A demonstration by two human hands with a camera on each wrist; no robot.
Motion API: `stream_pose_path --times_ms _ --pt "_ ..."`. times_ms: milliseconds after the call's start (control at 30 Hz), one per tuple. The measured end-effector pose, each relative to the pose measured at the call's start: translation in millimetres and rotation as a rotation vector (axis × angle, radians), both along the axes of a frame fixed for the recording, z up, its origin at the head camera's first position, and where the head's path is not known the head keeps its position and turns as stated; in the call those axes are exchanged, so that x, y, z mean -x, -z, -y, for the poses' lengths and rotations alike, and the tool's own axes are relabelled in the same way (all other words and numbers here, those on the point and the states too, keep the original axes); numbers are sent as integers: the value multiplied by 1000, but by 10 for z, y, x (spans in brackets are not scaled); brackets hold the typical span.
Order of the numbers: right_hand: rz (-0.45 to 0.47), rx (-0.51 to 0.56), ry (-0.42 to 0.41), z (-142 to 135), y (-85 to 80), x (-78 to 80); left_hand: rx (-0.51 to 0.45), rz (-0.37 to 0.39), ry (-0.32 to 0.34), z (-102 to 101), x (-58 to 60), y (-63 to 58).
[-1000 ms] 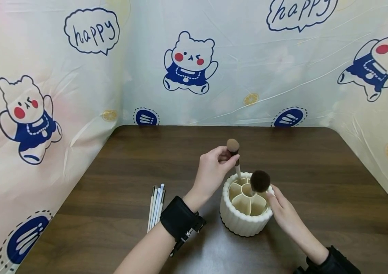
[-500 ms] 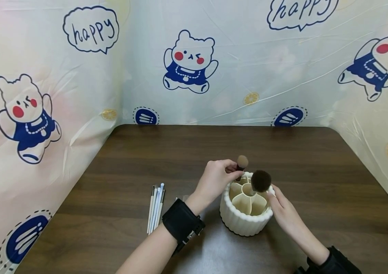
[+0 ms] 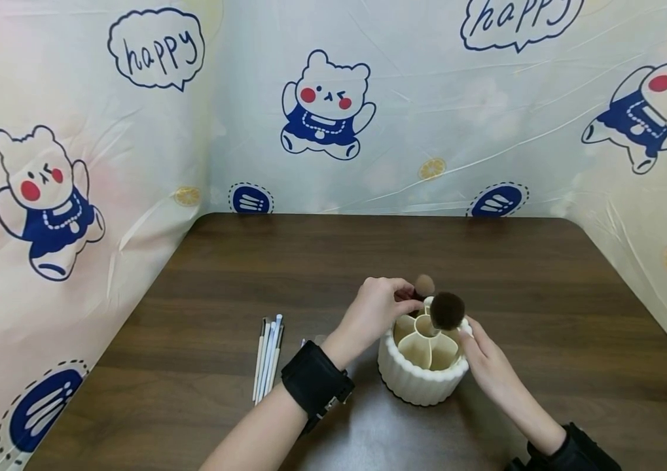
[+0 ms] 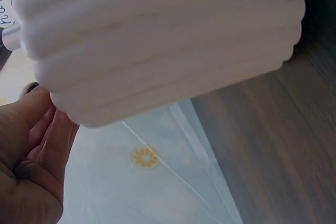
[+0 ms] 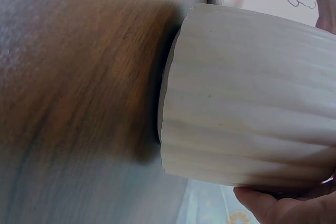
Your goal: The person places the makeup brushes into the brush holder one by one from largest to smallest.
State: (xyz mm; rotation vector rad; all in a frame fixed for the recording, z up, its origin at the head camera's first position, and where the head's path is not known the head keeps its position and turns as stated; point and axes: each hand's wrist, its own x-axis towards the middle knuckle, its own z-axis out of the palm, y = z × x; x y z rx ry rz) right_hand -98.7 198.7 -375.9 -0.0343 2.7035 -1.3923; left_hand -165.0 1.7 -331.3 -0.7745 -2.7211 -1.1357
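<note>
A cream, ribbed makeup brush holder (image 3: 418, 387) with petal-like compartments stands upright on the table. My left hand (image 3: 376, 313) pinches a makeup brush (image 3: 424, 284) with light brown bristles near its head, at the back rim; its handle is hidden behind the hand and holder. A bigger makeup brush (image 3: 448, 311) with a dark round head stands in the holder on the right. My right hand (image 3: 489, 358) grips the holder's right rim. The holder's ribbed wall (image 4: 157, 45) hides part of the left fingers in the left wrist view.
Left of my forearm, several slim brushes (image 3: 267, 360) lie side by side on the dark wooden table (image 3: 192, 366). A patterned cloth backdrop (image 3: 415, 98) rises behind the table and at its sides.
My left hand has moved right and down, lowering the light brown brush toward the back of the holder. The right hand, the holder and the dark brush have stayed put.
</note>
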Motion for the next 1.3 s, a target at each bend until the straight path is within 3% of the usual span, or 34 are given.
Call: stream_pose_path --times_ms 300,633,1067,1300 --pt "2 5 -1 -3 11 2 24 -9 22 -24 -25 -24" --pt "7 11 9 1 0 -9 -74 75 33 9 -48 17" --pt "15 14 8 16 5 -6 -128 172 -18 110 -64 27" --pt "17 -1 1 0 6 -7 -71 108 -97 211 -34 -33"
